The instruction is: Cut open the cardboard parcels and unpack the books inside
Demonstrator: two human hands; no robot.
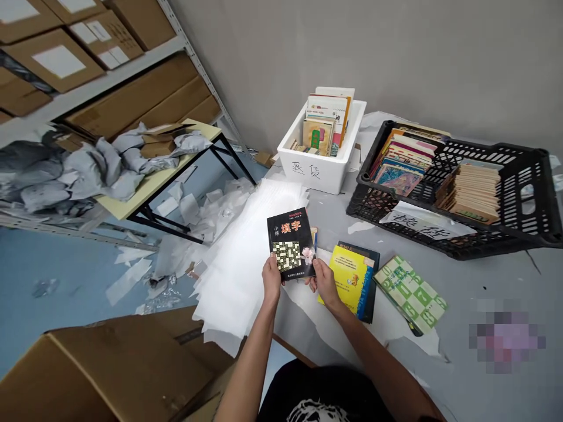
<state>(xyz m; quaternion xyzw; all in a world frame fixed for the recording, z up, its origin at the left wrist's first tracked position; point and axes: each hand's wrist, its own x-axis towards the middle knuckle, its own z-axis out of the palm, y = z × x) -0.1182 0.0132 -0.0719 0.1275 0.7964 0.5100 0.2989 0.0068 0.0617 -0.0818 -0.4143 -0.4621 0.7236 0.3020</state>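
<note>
Between my two hands I hold up a black book (285, 234) with orange characters and a crossword grid on its cover. My left hand (271, 276) is closed on its lower left edge. On the lower right corner, my right hand (324, 278) grips it with the thumb in front. Just right of my right hand lies a yellow book (348, 272) on top of a dark book (373, 293). A green-and-white checked book (411, 292) rests further right on the grey table (475, 287). Behind the black book, another book's edge peeks out, mostly hidden.
Layered white foam sheets (250, 258) cover the table's left side. A white foam box (314, 173) and a black plastic crate (466, 234), both holding books, stand at the back. A cardboard box (109, 363) sits lower left. Grey parcels (101, 170) pile on a side table.
</note>
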